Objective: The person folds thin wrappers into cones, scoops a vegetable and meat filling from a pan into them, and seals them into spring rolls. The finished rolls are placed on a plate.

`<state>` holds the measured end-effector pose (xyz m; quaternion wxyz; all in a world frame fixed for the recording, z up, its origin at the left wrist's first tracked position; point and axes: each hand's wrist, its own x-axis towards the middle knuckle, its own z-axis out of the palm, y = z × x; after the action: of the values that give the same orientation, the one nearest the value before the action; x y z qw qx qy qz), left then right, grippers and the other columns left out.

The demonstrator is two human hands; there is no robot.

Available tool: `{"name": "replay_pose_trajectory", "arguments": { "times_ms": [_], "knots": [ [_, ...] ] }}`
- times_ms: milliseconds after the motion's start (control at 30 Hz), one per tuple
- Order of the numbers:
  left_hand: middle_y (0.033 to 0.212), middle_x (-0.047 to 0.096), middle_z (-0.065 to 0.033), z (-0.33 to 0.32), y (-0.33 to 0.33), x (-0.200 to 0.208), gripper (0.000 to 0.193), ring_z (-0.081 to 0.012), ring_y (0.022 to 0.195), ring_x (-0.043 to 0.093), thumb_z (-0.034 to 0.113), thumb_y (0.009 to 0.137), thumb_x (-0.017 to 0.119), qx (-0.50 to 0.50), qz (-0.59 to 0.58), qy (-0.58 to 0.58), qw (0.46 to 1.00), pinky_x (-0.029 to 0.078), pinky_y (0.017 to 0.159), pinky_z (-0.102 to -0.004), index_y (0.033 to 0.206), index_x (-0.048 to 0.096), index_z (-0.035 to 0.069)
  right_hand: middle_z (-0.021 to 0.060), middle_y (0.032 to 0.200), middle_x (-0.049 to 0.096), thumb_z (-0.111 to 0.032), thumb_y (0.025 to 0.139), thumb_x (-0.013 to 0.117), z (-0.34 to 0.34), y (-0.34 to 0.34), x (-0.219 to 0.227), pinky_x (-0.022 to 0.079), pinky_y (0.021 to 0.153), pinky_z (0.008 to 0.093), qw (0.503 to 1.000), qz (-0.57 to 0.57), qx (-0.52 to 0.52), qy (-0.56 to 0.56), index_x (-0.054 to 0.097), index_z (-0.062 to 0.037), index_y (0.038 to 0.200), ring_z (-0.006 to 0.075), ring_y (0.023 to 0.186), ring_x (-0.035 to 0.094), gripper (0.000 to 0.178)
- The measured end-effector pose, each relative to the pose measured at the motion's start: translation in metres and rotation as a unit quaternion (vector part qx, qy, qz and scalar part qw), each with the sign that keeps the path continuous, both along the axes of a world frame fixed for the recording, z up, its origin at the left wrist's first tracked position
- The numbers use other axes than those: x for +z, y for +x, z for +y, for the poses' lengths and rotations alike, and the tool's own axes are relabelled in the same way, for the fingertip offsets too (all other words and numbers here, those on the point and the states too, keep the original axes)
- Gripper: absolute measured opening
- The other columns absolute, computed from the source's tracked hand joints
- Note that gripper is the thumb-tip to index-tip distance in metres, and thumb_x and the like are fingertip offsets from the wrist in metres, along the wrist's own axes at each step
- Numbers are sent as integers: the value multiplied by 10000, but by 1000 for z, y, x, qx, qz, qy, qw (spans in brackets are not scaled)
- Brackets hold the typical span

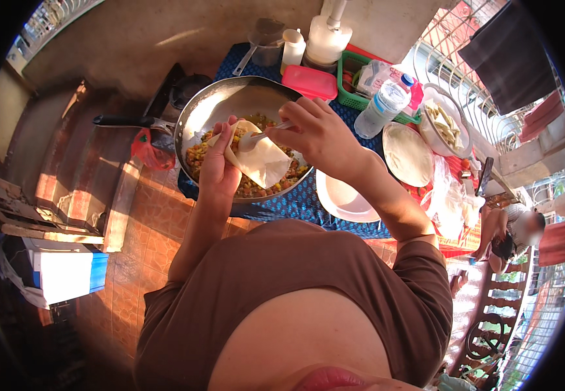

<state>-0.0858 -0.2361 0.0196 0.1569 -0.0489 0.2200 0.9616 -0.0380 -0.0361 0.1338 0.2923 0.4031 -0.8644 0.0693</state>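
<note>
My left hand (220, 168) is closed round a thin pale pastry wrapper (270, 167) curled into a cone, held over a wide frying pan (220, 101). A pinch grip in my right hand (318, 133) holds a spoon (250, 141), its bowl at the wrapper's open mouth. Below both hands, diced vegetable filling (196, 158) in orange, yellow and green covers much of the pan's bottom. How much filling sits inside the cone is hidden by its folds. To the right of the pan is a shallow white bowl (342, 205), partly behind my right forearm.
A stack of round wrappers (407, 155) lies right of the white bowl, near a bowl of folded pastries (444, 124). A water bottle (381, 111), green basket (354, 99) and pink container (310, 82) stand behind. The pan's handle (126, 122) juts left toward steps. Someone (520, 228) sits far right.
</note>
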Motion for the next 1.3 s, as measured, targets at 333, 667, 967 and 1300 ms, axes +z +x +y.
{"name": "replay_pose_trajectory", "arguments": {
  "times_ms": [333, 667, 967, 1300],
  "knots": [
    [1213, 573, -45, -22, -4, 0, 260, -211, 1163, 520, 155, 908, 612, 34, -12, -13, 999, 420, 1023, -408, 1127, 484, 102, 80, 917, 495, -24, 703, 575, 14, 18, -27, 416, 781, 351, 988, -120, -75, 59, 661, -92, 928, 245, 904, 508, 250],
    [1237, 562, -131, -26, -3, 17, 216, -255, 1191, 510, 165, 929, 566, -13, -31, 67, 997, 397, 1043, -461, 1101, 512, 46, 90, 960, 525, 4, 715, 555, -12, 30, -64, 430, 862, 369, 959, -229, -114, 120, 640, -45, 864, 258, 946, 527, 178],
    [1260, 552, -140, 18, 35, 75, 184, -267, 1229, 487, 70, 923, 522, -120, 31, 114, 986, 405, 1046, -437, 1105, 532, 51, 74, 999, 632, -22, 871, 519, 63, 66, 2, 495, 802, 342, 887, -355, -140, -259, 555, -44, 1051, 207, 926, 619, 185],
    [1137, 586, -119, 195, 108, 52, 327, -209, 1060, 588, 110, 888, 606, -332, -38, 14, 943, 510, 909, -344, 1195, 509, 50, 138, 933, 653, -491, 967, 411, 209, 110, -36, 557, 677, 319, 583, -651, -54, -483, 445, -34, 1266, 212, 838, 666, 547]
  ]
}}
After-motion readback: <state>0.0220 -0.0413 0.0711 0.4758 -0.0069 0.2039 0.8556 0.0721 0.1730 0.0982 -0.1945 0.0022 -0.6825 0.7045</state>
